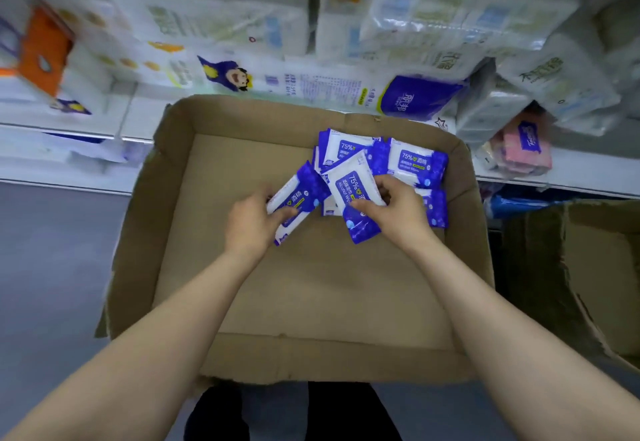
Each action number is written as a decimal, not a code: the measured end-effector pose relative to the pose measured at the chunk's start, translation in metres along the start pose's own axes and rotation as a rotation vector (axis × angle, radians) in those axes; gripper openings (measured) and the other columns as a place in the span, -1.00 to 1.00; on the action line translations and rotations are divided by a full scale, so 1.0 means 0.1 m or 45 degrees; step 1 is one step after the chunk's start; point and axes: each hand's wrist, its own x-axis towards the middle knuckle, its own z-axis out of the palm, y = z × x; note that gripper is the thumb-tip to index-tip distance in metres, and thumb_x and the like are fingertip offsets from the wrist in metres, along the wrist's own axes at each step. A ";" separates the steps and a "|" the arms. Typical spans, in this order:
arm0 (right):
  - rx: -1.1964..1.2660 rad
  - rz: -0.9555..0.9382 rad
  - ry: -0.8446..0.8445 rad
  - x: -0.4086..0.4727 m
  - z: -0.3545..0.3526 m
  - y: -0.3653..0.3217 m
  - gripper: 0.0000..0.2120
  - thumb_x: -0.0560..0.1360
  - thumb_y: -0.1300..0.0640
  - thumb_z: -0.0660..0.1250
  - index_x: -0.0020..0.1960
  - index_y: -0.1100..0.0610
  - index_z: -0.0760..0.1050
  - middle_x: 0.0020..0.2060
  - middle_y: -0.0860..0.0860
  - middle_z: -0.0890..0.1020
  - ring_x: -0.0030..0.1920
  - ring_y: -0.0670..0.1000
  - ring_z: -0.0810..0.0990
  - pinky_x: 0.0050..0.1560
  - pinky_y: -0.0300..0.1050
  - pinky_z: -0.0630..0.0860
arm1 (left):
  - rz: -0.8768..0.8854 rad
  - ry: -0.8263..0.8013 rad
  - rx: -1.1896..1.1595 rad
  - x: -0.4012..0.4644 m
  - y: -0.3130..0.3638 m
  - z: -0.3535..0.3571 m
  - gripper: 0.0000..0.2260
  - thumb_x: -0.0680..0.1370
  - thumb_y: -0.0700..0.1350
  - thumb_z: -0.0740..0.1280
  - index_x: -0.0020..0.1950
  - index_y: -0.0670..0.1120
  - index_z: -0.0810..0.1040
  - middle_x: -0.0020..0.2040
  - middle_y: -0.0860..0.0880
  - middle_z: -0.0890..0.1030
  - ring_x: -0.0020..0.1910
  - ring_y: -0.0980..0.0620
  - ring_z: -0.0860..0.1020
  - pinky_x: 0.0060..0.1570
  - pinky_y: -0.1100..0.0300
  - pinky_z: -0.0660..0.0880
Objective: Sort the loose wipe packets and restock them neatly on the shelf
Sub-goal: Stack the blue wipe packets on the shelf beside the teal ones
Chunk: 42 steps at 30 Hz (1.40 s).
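Several blue-and-white alcohol wipe packets point(417, 165) lie in a loose pile at the far right of an open cardboard box point(311, 302). My left hand point(251, 224) grips one packet point(299, 198) at the pile's left edge, thumb on top. My right hand point(398, 212) pinches another packet point(349, 187), which lies tilted across the pile. More packets are partly hidden under both hands. Behind the box runs a white shelf point(62, 128) stocked with tissue packs.
Packs of tissue and paper goods crowd the shelves, among them a purple pack point(415, 97) and pink packs point(526, 149). A second cardboard box point(595, 267) stands at the right. Grey floor point(52, 267) lies to the left.
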 end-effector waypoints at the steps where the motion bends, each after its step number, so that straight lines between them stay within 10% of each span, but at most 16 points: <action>1: -0.007 -0.023 0.011 -0.07 0.15 -0.15 -0.75 0.41 0.11 0.54 0.03 0.02 0.55 -0.17 -0.09 0.68 -0.22 -0.22 0.62 -0.22 -0.35 0.50 | 0.013 0.026 -0.044 -0.05 -0.10 -0.19 -0.75 0.38 0.12 0.45 -0.10 0.02 0.50 -0.25 0.07 0.60 -0.22 -0.03 0.58 -0.27 0.08 0.49; 9: -0.026 -0.247 -0.007 -0.75 1.78 -1.60 -0.66 0.40 0.11 0.54 0.06 -0.13 0.48 -0.13 -0.10 0.68 -0.15 -0.12 0.68 -0.16 -0.11 0.62 | 0.141 0.306 -0.134 -0.55 -1.12 -2.23 -0.82 0.44 0.06 0.46 -0.08 0.08 0.49 -0.20 0.14 0.60 -0.17 0.00 0.58 -0.12 0.02 0.52; 14: -0.015 -0.437 -0.023 -0.97 2.60 -2.61 -0.67 0.42 0.12 0.52 0.13 0.00 0.53 -0.12 -0.17 0.66 -0.17 -0.27 0.62 -0.23 -0.38 0.51 | 0.129 0.466 -0.104 -0.72 -1.55 -3.47 -0.78 0.41 0.08 0.47 -0.07 0.06 0.49 -0.20 0.12 0.62 -0.19 0.01 0.60 -0.18 0.05 0.53; 28: 0.157 -0.825 0.077 -0.53 3.75 -4.70 -0.65 0.41 0.12 0.52 0.13 -0.04 0.50 -0.06 -0.18 0.66 -0.10 -0.20 0.63 -0.16 -0.26 0.54 | 0.302 0.762 -0.099 0.07 -1.77 -5.56 -0.72 0.45 0.03 0.48 0.03 -0.02 0.48 -0.02 0.02 0.67 -0.17 0.11 0.61 -0.25 0.17 0.54; 32: 0.257 -0.893 0.118 -0.14 3.89 -5.34 -0.64 0.43 0.08 0.51 0.17 -0.03 0.47 -0.10 -0.25 0.61 -0.12 -0.29 0.61 -0.26 -0.41 0.50 | 0.384 0.744 -0.056 0.62 -1.54 -6.13 -0.69 0.45 0.02 0.48 0.08 -0.07 0.48 -0.02 0.08 0.61 -0.21 0.18 0.55 -0.38 0.47 0.36; 42: 0.354 -0.883 0.454 0.83 3.74 -6.49 -0.65 0.43 0.13 0.51 0.17 0.04 0.52 -0.07 -0.16 0.67 -0.13 -0.23 0.64 -0.23 -0.39 0.51 | 0.528 0.396 0.254 2.29 -0.79 -7.30 -0.69 0.37 -0.08 0.54 -0.02 0.00 0.46 -0.18 0.10 0.57 -0.23 0.15 0.55 -0.32 0.20 0.49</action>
